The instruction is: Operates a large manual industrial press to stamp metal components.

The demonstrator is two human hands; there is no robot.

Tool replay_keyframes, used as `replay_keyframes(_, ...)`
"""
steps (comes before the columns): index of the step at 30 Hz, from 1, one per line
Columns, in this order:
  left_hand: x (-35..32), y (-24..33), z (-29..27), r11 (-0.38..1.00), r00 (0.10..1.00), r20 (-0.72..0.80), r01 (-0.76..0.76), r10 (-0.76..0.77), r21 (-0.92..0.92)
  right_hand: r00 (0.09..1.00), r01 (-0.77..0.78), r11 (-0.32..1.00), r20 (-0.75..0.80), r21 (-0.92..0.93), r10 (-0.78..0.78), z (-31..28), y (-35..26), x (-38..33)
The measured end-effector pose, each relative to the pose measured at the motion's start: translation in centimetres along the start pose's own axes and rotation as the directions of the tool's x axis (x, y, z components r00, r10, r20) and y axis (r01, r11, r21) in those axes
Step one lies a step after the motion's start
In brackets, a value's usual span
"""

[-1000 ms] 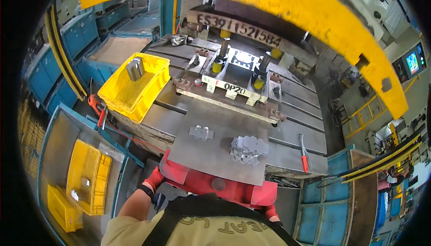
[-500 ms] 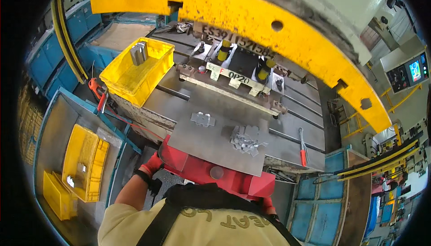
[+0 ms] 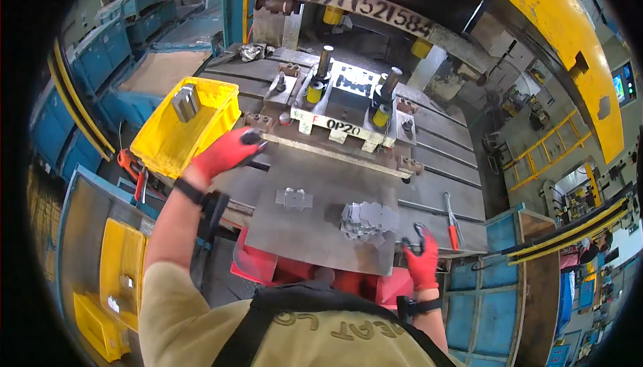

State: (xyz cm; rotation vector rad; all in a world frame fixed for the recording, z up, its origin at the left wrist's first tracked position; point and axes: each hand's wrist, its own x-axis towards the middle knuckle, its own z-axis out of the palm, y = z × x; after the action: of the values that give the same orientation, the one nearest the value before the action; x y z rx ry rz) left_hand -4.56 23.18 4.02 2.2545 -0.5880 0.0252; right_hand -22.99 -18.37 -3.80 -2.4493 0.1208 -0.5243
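Note:
My left hand point(image 3: 226, 153), in a red glove with dark fingertips, reaches forward between the yellow crate point(image 3: 224, 111) and the lower die point(image 3: 345, 102); its fingers are stretched out and hold nothing visible. My right hand point(image 3: 422, 263), gloved alike, is raised by the right edge of the metal plate point(image 3: 315, 233), fingers apart. Nearest to it is a pile of flat cut metal pieces point(image 3: 368, 221). A single flat metal piece point(image 3: 293, 198) lies on the plate's left part. On the die's top face sits a notched metal piece point(image 3: 353, 80).
Above the die, the press's upper die point(image 3: 355, 7) is raised, beside a yellow beam point(image 3: 569, 39). Stacked metal parts point(image 3: 185, 103) stand in the crate. Red-handled pliers point(image 3: 453, 223) lie on the right of the press bed. A blue bin point(image 3: 84, 233) holding yellow crates stands at left.
The upper die and yellow beam have risen, uncovering the lower die. Both hands have come up from below the plate's front edge, the left reaching forward, the right to the plate's right side.

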Motion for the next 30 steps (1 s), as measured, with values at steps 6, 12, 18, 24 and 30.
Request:
replay_keyframes(6, 15.7, 4.3, 3.8, 0.992, 0.991, -0.05, -0.122, 0.123, 0.023, 0.943, 0.299, 0.907, 0.238, -0.297, -0.232, 2.1, -5.1, 2.6)
replay_keyframes(12, 24.0, 6.0, 7.8, 0.951, 0.981, -0.141, 0.168, -0.134, 0.261, 0.936, 0.315, 0.889, 0.263, -0.334, -0.233, 3.1, -4.8, 1.3)
replay_keyframes(18, 29.8, 3.9, 9.6, 0.883, 0.991, -0.047, 0.134, -0.127, 0.45, 0.955, 0.259, 0.915, 0.223, -0.308, -0.195, 3.0, -5.0, 0.2)
replay_keyframes(24, 29.9, 4.5, 7.3, 0.998, 0.966, -0.253, -0.059, 0.048, -0.038, 0.952, 0.272, 0.918, 0.218, -0.29, -0.214, 2.8, -5.7, 0.3)
replay_keyframes(30, 22.9, 2.8, 6.7, 0.894, 0.975, -0.169, -0.199, 0.141, -0.401, 0.944, 0.313, 0.889, 0.208, -0.334, -0.255, 2.4, -6.2, 0.9)
